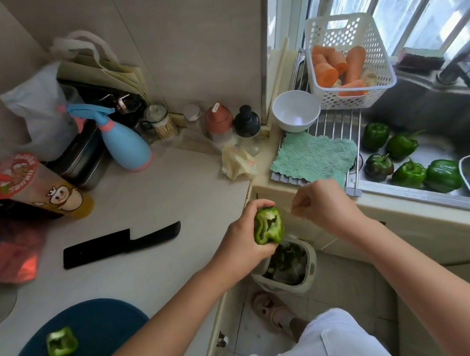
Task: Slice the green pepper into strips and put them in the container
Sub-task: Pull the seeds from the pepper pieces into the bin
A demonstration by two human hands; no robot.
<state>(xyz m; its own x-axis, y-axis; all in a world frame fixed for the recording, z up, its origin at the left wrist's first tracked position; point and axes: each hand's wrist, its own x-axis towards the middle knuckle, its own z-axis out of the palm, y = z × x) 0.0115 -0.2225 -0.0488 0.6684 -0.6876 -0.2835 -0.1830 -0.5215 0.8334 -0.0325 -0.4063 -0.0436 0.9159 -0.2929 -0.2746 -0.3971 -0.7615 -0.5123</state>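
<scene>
Green pepper half (267, 227), gripped by the left hand (240, 238), hangs above the bin (312, 260), likely so pith falls in; the right hand (322, 203) pinches its fingers together, contents unclear.

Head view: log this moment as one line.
left hand: grips pepper half above bin | right hand: curled beside it, contents unclear | knife: lying on counter | other half: on board

One pepper half (267, 225) in the left grip (241, 236) and one more half (61, 345) well to its left make two, with five whole peppers (408, 174) to its right, one knife (120, 245), one bowl (296, 110) and one basket (348, 28) beyond it.
</scene>
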